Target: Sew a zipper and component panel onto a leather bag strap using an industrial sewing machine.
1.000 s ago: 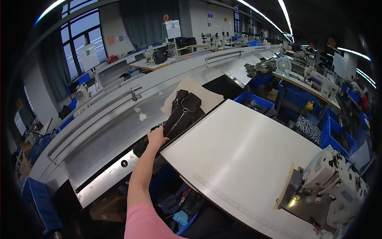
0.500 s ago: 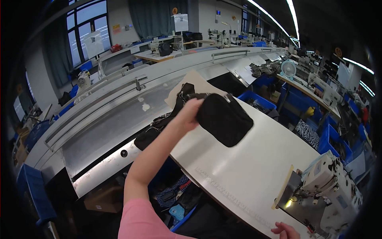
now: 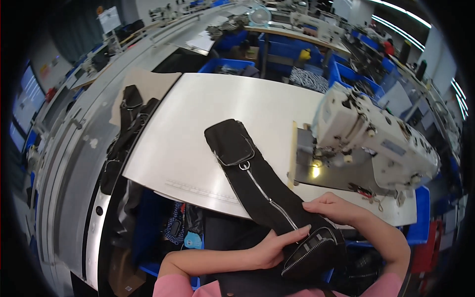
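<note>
A long black sling bag (image 3: pixel 269 185) lies slantwise over the near edge of the white table, with silver zippers and a metal ring. Its far end is a boxy zipped pocket (image 3: pixel 230 142) resting on the tabletop. The near end, with a curved zipper, hangs toward my lap. My left hand (image 3: pixel 277 249) grips this near end from the left, one finger stretched across the fabric beside the curved zipper. From the right, my right hand (image 3: pixel 336 208) pinches the bag's edge, thumb on top. Some of its fingers are hidden behind the cloth.
A white sewing machine (image 3: pixel 376 138) with a lit needle area stands on the right of the table (image 3: pixel 178 128). Red-handled snips (image 3: pixel 363 192) lie by its base. More black bag pieces (image 3: pixel 121 138) lie along the left edge. Blue bins (image 3: pixel 222 64) stand beyond the table.
The view has turned right. My left hand has brought the black bag from the table's far left to the near edge, and my right hand has come onto it.
</note>
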Demonstrator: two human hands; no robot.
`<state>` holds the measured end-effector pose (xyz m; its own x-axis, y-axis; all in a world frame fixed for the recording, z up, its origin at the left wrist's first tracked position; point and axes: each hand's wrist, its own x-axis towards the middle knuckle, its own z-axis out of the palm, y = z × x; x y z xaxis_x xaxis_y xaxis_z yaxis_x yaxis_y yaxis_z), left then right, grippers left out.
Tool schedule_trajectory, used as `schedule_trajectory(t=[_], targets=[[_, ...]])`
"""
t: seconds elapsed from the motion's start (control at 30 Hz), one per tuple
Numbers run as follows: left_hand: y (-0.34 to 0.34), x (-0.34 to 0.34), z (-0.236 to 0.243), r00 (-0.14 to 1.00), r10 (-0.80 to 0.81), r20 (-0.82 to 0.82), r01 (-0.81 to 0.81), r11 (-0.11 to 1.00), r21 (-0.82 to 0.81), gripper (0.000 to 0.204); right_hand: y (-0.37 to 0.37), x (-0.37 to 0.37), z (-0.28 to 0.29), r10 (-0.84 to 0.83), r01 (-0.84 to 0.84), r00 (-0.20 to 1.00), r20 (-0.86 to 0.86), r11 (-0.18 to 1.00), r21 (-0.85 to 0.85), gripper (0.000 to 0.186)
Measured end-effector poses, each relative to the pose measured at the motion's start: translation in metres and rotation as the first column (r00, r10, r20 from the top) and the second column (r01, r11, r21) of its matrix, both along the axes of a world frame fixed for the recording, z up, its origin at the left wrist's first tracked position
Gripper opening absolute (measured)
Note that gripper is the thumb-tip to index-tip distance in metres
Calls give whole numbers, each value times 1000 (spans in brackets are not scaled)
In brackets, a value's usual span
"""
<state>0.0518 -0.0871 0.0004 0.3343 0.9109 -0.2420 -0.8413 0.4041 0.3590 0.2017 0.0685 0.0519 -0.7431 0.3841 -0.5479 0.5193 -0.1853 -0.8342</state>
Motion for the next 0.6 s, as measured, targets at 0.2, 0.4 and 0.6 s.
schedule_trajectory(t=[0.2,0.4,0.6], targets=[[-17,26,-16,946,-251,207,270,960,-70,36,-22,40,-14,-376,370,925,-58,925,-86,32],[-28,-8,-33,-101,410,-906,853,504,134,49,-28,79,-19,-196,195,980,-11,961,195,33],[76,-4,38,142,917,-372,589,224,777,54,-84,92,-23,68,-102,994,82,405,909,19]])
